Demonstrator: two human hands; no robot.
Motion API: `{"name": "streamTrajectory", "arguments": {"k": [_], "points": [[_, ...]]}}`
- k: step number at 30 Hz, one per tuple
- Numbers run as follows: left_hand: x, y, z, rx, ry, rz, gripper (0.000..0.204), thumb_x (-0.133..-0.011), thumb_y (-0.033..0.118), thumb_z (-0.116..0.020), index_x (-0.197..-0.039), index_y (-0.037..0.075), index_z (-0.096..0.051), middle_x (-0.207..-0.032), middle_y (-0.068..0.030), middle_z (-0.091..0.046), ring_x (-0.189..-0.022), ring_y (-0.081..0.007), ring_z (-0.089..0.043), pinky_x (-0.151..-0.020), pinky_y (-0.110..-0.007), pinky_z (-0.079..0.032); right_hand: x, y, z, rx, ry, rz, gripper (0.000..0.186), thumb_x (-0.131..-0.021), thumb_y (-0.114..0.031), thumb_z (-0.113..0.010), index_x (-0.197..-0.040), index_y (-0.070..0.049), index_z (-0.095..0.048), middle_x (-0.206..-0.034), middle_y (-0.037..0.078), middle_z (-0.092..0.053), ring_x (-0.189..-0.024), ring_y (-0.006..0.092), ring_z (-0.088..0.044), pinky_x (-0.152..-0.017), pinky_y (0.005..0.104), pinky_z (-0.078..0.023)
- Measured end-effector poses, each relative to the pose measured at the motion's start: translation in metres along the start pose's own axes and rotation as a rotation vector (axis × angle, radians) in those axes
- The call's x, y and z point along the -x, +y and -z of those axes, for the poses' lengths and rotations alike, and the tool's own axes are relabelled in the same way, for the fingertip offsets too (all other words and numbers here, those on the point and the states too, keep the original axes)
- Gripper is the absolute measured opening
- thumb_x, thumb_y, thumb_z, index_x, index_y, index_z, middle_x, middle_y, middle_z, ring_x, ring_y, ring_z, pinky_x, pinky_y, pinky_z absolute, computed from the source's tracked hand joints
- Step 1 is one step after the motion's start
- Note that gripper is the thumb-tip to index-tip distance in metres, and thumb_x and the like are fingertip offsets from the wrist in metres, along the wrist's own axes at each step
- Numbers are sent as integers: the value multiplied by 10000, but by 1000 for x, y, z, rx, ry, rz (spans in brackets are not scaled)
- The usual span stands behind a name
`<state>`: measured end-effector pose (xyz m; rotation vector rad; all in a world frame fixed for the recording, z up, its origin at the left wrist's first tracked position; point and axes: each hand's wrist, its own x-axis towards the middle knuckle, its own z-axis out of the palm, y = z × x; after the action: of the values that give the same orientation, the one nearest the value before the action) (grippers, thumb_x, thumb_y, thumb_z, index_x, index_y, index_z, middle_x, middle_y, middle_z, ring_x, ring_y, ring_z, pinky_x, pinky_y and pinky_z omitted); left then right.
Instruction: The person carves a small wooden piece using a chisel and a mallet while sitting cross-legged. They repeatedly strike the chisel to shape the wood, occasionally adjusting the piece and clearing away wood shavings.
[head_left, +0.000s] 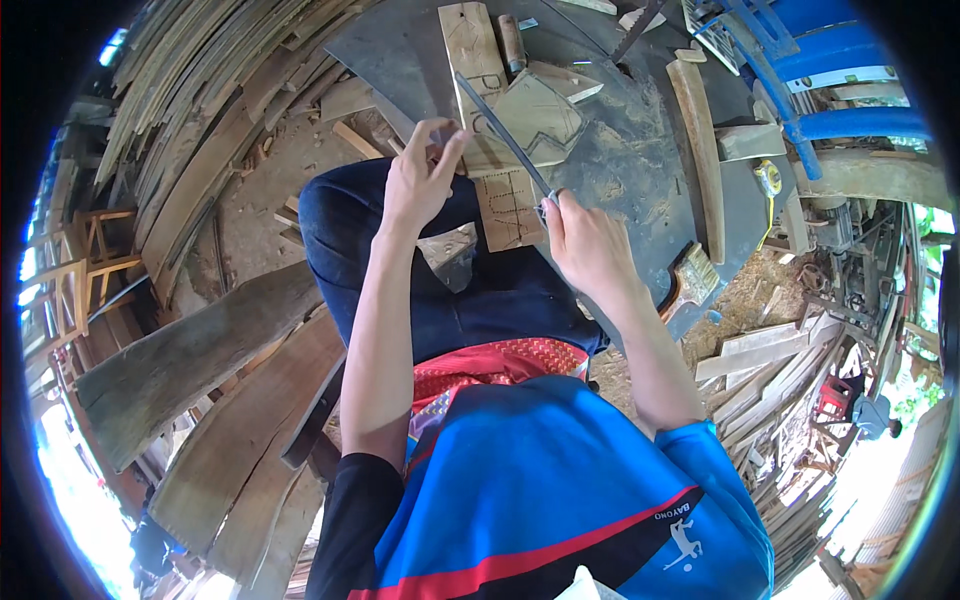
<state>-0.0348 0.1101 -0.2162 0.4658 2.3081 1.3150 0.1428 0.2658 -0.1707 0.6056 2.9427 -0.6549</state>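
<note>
My right hand grips the near end of a long, thin, dark metal file, which slants up and to the left over the boards. My left hand is raised left of the file, its thumb and fingers apart and nothing seen in them. Beneath the file lies a pale wooden board with drawn outlines. A flat wood piece with pencilled lines overlaps it. Nearer to me, between both hands, is a small board with dotted and drawn marks, close to my lap.
On the dark worktable lie a wooden cylinder, a long curved wood bar, a yellow tape measure and a wide brush. Planks lie at my left. Stacked boards fill the far left; blue metal tubing stands far right.
</note>
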Motion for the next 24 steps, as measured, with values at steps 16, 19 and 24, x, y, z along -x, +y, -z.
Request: {"name": "streamTrajectory", "arguments": {"k": [16, 19, 24], "points": [[2, -28, 0, 223, -61, -10, 443, -971, 367, -693, -1270, 41, -660, -901, -96, -709, -576, -114, -601, -584, -259, -492, -6, 20, 2, -31, -35, 32, 360, -1073, -319, -467, -901, -34, -602, -643, 231, -648, -658, 469, -667, -624, 584, -521], [1, -23, 0, 228, -28, -102, 391, -999, 330, -662, -1291, 69, -669, -980, -87, -687, -587, -99, -591, -571, -256, -490, -2, 20, 3, -17, -29, 37, 349, -1070, -312, -477, -901, -33, -602, -639, 231, -647, -652, 470, -667, -616, 580, -525], [1, -28, -5, -134, 115, -294, 422, -981, 370, -681, -1330, 134, -662, -1082, -117, -676, -832, -275, -696, -765, -354, -556, 4, 13, -7, 24, -29, 48, 341, -1070, -308, -481, -901, -36, -598, -625, 228, -648, -632, 460, -675, -602, 561, -542]]}}
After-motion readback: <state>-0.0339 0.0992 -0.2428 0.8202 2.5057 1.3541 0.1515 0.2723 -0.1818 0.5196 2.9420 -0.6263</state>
